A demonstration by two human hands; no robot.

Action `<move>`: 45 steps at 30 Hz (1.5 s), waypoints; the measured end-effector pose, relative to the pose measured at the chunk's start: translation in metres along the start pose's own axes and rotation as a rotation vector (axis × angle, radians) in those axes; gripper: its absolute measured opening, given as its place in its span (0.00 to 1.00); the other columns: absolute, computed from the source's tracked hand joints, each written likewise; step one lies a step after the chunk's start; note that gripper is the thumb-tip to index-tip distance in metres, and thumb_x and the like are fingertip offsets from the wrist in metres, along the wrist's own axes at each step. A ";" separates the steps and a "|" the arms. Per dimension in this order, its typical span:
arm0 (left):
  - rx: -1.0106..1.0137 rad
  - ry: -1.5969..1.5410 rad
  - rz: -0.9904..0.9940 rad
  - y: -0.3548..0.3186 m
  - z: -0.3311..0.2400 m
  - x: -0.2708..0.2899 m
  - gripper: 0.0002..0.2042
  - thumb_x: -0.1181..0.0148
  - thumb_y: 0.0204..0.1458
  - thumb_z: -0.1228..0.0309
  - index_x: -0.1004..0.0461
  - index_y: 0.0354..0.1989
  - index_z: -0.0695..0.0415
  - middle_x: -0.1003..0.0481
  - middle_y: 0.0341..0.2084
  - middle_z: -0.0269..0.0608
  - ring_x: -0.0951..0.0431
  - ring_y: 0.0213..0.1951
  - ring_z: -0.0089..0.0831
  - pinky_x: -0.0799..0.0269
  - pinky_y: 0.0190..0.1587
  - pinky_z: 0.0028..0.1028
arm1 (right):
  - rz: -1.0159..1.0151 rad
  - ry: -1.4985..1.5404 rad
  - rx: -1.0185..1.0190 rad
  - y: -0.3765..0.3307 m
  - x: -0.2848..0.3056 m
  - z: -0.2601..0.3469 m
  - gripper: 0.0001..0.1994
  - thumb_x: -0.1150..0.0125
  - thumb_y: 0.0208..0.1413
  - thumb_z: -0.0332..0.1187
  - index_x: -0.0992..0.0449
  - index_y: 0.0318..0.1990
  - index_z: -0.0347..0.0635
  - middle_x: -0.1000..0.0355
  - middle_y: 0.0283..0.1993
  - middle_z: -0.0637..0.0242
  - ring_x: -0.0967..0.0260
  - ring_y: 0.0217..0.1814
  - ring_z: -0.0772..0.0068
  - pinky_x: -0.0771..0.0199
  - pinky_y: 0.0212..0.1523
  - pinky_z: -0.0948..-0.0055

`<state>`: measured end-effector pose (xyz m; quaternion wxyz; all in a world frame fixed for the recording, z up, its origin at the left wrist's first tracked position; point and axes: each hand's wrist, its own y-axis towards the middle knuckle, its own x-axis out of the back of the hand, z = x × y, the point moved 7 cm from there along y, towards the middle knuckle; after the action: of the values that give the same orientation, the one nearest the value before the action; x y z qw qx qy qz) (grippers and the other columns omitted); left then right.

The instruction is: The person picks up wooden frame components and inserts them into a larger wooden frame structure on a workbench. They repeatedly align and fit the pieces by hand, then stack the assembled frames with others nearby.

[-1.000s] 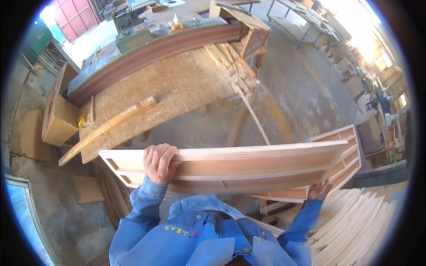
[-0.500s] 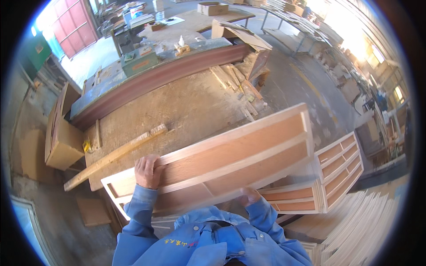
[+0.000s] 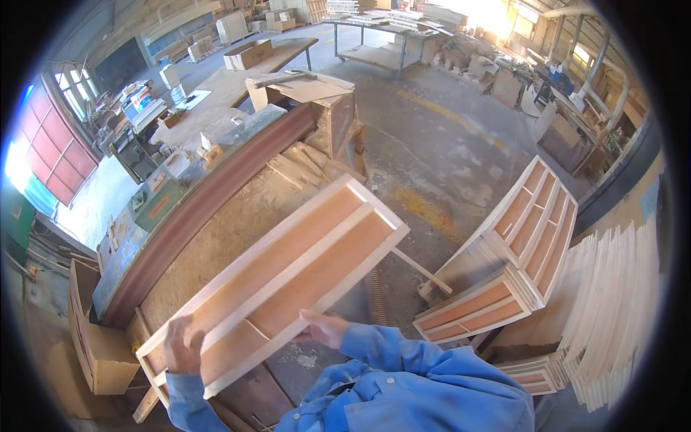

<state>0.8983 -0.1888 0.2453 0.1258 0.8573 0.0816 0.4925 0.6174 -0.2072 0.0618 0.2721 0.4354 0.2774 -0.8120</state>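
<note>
Sunlit workshop floor spreads beyond a long workbench (image 3: 216,237) with a particleboard top and a dark red edge rail (image 3: 209,209). Over that bench the person holds a shallow wooden frame (image 3: 288,273), its plywood back facing up and a slat dividing it lengthwise. It is off the stack (image 3: 504,259) of similar frames on the floor to the right and is tilted, its far corner high and its near end low by the person's chest. It hangs above the benchtop; whether any part touches the bench I cannot tell. So the lift looks done and the setting down is not.

Left hand (image 3: 181,345) is curled over the near left rail of the frame, gripping it. Right hand (image 3: 324,330) grasps the long near edge, fingers under, thumb on top. A cardboard box (image 3: 101,345) stands left of the bench, and pale slats (image 3: 612,302) lean at far right.
</note>
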 end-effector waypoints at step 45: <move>0.714 -0.342 -0.298 -0.052 0.205 -0.139 0.23 0.34 0.51 0.74 0.27 0.57 0.60 0.26 0.48 0.50 0.22 0.46 0.42 0.24 0.49 0.37 | -0.191 0.078 -0.327 0.275 0.060 0.005 0.29 0.39 0.63 0.48 0.36 0.64 0.38 0.32 0.63 0.50 0.31 0.63 0.51 0.26 0.62 0.51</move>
<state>1.0053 -0.2039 0.0159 -0.0977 0.8952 0.3482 0.2603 0.7743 -0.4143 -0.0460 0.2501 0.3883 0.4560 -0.7608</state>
